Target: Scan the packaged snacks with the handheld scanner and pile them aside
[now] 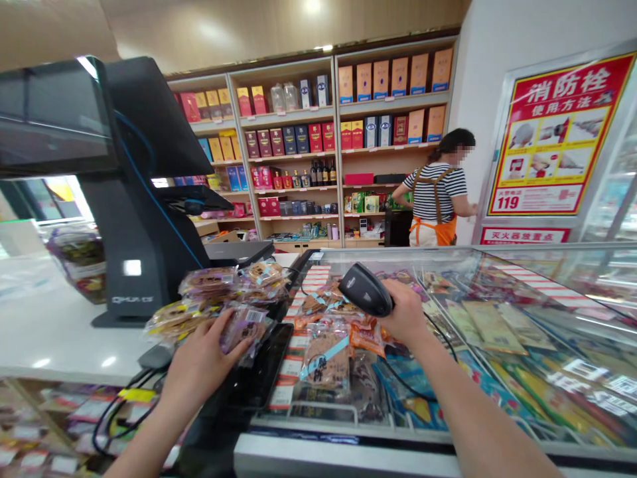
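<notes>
My left hand (pixel 212 348) is closed on a small clear packet with purple print (pixel 246 330), fingers over its left side and thumb at its lower edge. More snack packets (pixel 209 284) lie piled just behind it, by the foot of the black register. My right hand (pixel 405 309) is wrapped round the handle of a black barcode scanner (pixel 365 290), whose head points up and left. Below the scanner, on the glass freezer top, lie a cracker packet with a blue stripe (pixel 326 358) and orange packets (pixel 367 336).
A black register (pixel 139 232) stands on the white counter (pixel 44 332) at left. The freezer's metal edge (pixel 348 458) runs across the front. A black cable trails by my right hand. Behind, a person in a striped shirt (pixel 438 189) stands near shelves of boxes.
</notes>
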Tool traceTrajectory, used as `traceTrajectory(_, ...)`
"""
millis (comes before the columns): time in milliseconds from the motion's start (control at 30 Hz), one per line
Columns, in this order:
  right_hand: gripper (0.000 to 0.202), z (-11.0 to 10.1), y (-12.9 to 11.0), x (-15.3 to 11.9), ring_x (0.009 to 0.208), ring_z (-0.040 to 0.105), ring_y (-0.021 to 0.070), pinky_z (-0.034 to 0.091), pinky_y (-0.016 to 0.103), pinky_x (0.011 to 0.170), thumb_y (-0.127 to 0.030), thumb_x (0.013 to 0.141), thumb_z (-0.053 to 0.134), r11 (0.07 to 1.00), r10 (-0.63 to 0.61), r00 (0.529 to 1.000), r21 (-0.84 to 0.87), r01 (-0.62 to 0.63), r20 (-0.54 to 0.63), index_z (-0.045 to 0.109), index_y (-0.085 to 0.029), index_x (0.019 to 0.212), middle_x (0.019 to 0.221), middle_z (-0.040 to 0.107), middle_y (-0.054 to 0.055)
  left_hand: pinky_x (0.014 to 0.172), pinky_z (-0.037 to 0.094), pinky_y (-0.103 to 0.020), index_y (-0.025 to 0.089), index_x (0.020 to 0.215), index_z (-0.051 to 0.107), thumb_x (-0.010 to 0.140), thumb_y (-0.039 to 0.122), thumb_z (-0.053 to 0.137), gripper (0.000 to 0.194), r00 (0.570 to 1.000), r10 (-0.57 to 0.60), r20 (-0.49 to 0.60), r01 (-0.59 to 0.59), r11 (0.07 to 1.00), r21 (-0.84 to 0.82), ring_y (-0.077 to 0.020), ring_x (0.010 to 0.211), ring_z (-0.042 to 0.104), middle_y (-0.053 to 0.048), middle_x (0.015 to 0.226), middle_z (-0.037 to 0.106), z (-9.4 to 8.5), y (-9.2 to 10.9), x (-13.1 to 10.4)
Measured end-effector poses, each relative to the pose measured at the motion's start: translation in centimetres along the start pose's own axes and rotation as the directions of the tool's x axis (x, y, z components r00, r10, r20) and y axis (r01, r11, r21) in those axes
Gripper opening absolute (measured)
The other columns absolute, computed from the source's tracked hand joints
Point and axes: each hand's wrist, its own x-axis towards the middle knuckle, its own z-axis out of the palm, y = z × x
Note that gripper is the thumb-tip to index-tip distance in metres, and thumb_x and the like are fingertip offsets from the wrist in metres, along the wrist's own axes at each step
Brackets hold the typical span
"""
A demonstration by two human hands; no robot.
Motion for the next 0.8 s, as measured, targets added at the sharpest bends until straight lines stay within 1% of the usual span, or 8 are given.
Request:
traceTrajectory(100,0.020,0.1,-0.1,-0.1,0.074,0.063,0.0225,0.045,0.031,0.067,-0.024,0.070,0.059,1.000,-0.003,1.000,-0.021,0.003,0.002,0.065,-0.021,0.088,0.079,0.069,0.006,0.086,0.051,-0.042,0.019,0.137,0.049,0.079,0.057,0.052,0.069,0.995,0.021,-0.093,-0.026,0.998,-0.059,-0.0331,0.107,0.062,-0.016,0.127,0.058,0.2,0.0,-0.4)
traceTrajectory(200,0.020,0.2,-0.2,-0.1,0.073,0.062,0.0218,0.044,0.030,0.066,-0.027,0.071,0.061,0.999,-0.020,1.000,-0.032,0.021,0.023,0.066,-0.021,0.089,0.079,0.069,0.006,0.089,0.051,-0.039,0.023,0.138,0.048,0.078,0.052,0.056,0.068,0.987,0.038,-0.158,-0.059,0.990,-0.129,-0.0308,0.110,0.061,-0.012,0.128,0.058,0.3,-0.1,-0.7)
traceTrajectory(300,0.020,0.2,-0.3,0.0,0.072,0.062,0.0213,0.043,0.030,0.065,-0.030,0.071,0.063,0.999,-0.026,0.999,-0.024,0.027,0.045,0.067,-0.020,0.088,0.077,0.068,0.006,0.092,0.051,-0.041,0.020,0.138,0.046,0.077,0.049,0.058,0.068,0.983,0.025,-0.182,-0.055,0.985,-0.163,-0.0311,0.113,0.059,-0.014,0.128,0.057,0.3,-0.2,-0.6)
traceTrajectory(467,0.020,0.1,-0.5,0.0,0.071,0.060,0.0204,0.041,0.029,0.064,-0.033,0.071,0.064,1.000,-0.013,0.999,-0.002,0.013,0.045,0.066,-0.020,0.086,0.077,0.067,0.006,0.097,0.048,-0.046,0.011,0.132,0.050,0.076,0.047,0.059,0.067,0.980,-0.018,-0.199,-0.007,0.992,-0.124,-0.0348,0.117,0.056,-0.020,0.127,0.056,-0.2,-0.8,-0.5)
traceTrajectory(567,0.020,0.0,-0.6,0.1,0.069,0.060,0.0199,0.040,0.029,0.063,-0.035,0.072,0.065,1.000,-0.013,0.999,-0.003,0.013,0.053,0.066,-0.020,0.085,0.075,0.067,0.005,0.095,0.049,-0.046,0.014,0.133,0.050,0.076,0.047,0.056,0.066,0.976,-0.023,-0.219,-0.010,0.989,-0.148,-0.0345,0.116,0.057,-0.018,0.126,0.057,-0.3,-1.0,-0.8)
traceTrajectory(633,0.020,0.0,-0.8,0.2,0.069,0.059,0.0197,0.039,0.029,0.063,-0.036,0.072,0.065,1.000,-0.018,0.998,-0.005,0.019,0.057,0.066,-0.020,0.084,0.074,0.066,0.005,0.090,0.053,-0.043,0.016,0.133,0.050,0.074,0.049,0.056,0.068,0.971,-0.030,-0.238,-0.025,0.974,-0.225,-0.0322,0.111,0.060,-0.017,0.124,0.056,-0.1,-1.1,-0.9)
traceTrajectory(700,0.020,-0.1,-0.9,0.3,0.069,0.059,0.0196,0.039,0.029,0.063,-0.036,0.073,0.065,1.000,-0.027,0.998,-0.004,0.027,0.064,0.066,-0.021,0.085,0.074,0.066,0.005,0.082,0.055,-0.041,0.017,0.135,0.048,0.071,0.054,0.058,0.074,0.970,-0.054,-0.235,-0.026,0.945,-0.326,-0.0287,0.097,0.065,-0.015,0.119,0.058,0.3,-1.1,-0.8)
traceTrajectory(800,0.018,0.0,-1.0,0.3,0.069,0.059,0.0197,0.039,0.029,0.063,-0.033,0.073,0.064,0.999,-0.033,0.997,0.000,0.033,0.074,0.066,-0.021,0.086,0.074,0.066,0.005,0.070,0.056,-0.040,0.015,0.135,0.044,0.064,0.058,0.062,0.085,0.984,-0.093,-0.152,0.012,0.886,-0.463,-0.0234,0.073,0.065,-0.010,0.097,0.065,1.1,-1.1,-0.5)
